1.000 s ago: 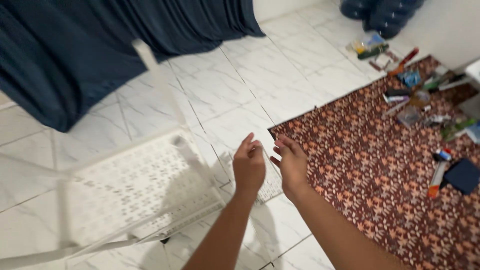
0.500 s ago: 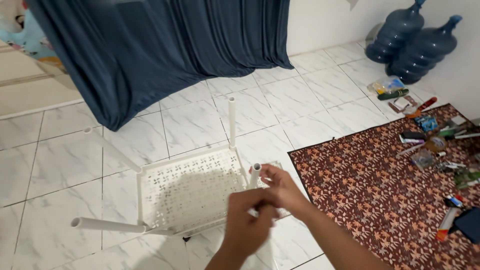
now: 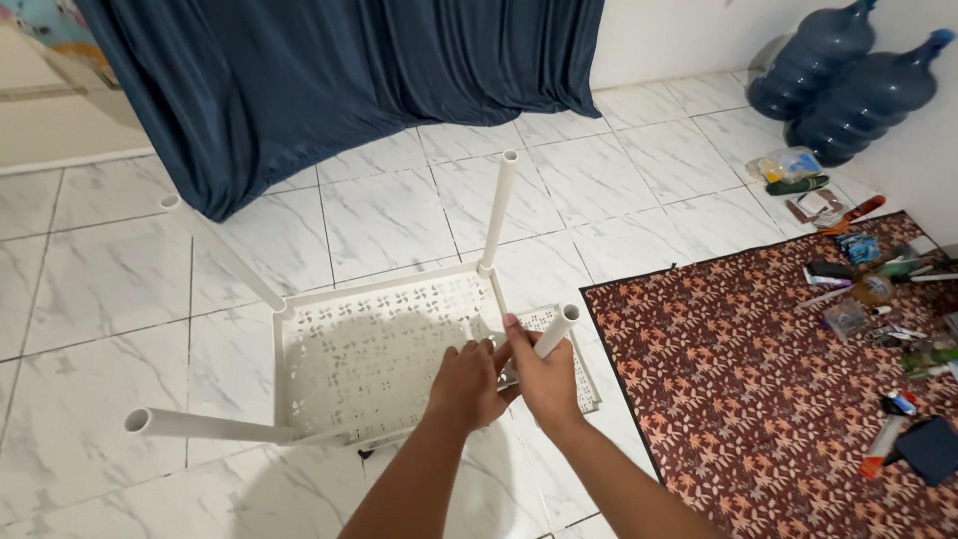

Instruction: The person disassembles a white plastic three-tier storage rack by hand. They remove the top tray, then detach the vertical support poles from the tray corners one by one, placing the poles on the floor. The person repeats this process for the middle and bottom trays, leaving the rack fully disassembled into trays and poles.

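Both hands work at the near corner of the white perforated shelf panel [image 3: 384,354] lying on the floor. The right hand [image 3: 544,374] is wrapped around a short white tube [image 3: 555,332]; the left hand [image 3: 467,384] is closed at its base. Keeping the tube square to its corner socket seems wise. Beyond the panel hangs a navy curtain [image 3: 339,80]; right of it lies a patterned rug [image 3: 778,379] on marble-look tile.

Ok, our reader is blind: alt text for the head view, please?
Both hands, left hand and right hand, grip a white tube at a corner of a white perforated plastic shelf lying on marble floor tiles, beside a patterned red mat.
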